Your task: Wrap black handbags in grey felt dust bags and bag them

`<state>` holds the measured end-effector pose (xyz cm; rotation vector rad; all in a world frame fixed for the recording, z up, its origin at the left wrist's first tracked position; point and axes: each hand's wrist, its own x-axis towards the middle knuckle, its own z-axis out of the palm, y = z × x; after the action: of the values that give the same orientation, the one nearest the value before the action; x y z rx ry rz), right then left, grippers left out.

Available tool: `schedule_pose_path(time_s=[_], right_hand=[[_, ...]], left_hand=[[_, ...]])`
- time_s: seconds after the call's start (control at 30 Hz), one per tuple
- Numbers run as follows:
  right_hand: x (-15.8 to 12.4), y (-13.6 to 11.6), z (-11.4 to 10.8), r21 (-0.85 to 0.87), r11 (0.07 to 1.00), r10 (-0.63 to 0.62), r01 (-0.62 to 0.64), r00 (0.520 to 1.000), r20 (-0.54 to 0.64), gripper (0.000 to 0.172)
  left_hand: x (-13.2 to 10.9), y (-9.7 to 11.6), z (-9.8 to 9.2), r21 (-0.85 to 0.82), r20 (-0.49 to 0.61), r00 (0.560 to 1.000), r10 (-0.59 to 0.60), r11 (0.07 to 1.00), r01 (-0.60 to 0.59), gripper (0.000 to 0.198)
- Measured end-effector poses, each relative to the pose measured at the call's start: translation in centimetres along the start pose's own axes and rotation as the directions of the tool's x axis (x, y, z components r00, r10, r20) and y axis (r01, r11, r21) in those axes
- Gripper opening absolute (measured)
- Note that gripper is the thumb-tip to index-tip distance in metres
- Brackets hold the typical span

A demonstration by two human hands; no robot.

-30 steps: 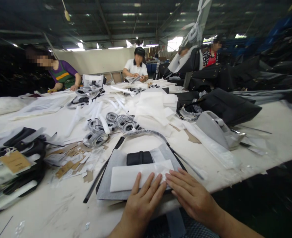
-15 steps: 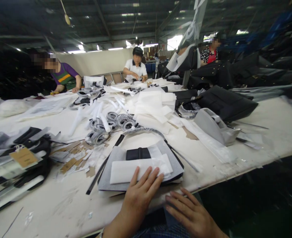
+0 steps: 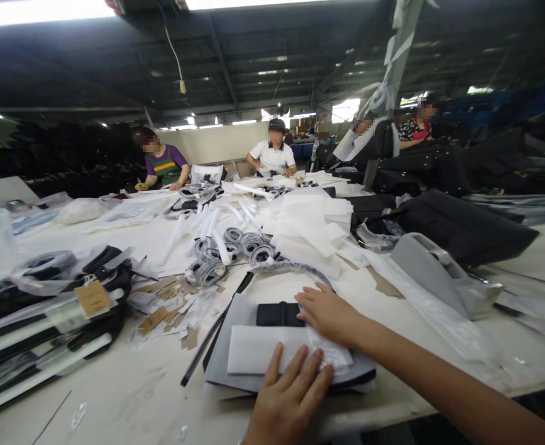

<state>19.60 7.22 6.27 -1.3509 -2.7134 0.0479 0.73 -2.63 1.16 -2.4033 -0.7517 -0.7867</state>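
In front of me lies a black handbag (image 3: 371, 376) with grey-white tissue paper (image 3: 242, 312) over its front and a wrapped handle (image 3: 295, 266) arching at the far side. A folded white foam sheet (image 3: 254, 352) rests across the tissue, and a black flap strap (image 3: 272, 314) shows above it. My left hand (image 3: 291, 389) lies with fingers spread on the near edge of the foam sheet. Reaching in from the right, my right hand (image 3: 325, 312) rests its outstretched fingers beside the strap's right end, over the tissue. Its palm underside is hidden.
Wrapped coiled straps (image 3: 254, 247), white foam pieces (image 3: 307, 216) and loose tags (image 3: 154, 319) lie beyond the bag. Packed bags (image 3: 45, 327) stand at left. A grey tape dispenser (image 3: 443, 272) and a black bag (image 3: 462, 228) sit at right. Co-workers (image 3: 272, 154) are across the table.
My right hand has moved from the table's front edge up onto the bag beside the strap. My left hand stays on the foam sheet. The view has shifted up and left.
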Motion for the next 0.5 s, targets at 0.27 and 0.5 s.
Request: schedule_pose_path(time_s=[0.27, 0.5], right_hand=[[-0.4, 0.7, 0.0, -0.088, 0.993, 0.079, -0.074, 0.995, 0.060, 0.031], [-0.2, 2.8, 0.1, 0.040, 0.992, -0.122, 0.118, 0.986, 0.116, 0.025]], left_hand=[[-0.3, 0.4, 1.7, -0.045, -0.131, 0.990, -0.058, 0.998, 0.053, 0.031], [-0.2, 0.6, 2.0, -0.064, -0.171, 0.983, -0.071, 0.996, 0.060, 0.027]])
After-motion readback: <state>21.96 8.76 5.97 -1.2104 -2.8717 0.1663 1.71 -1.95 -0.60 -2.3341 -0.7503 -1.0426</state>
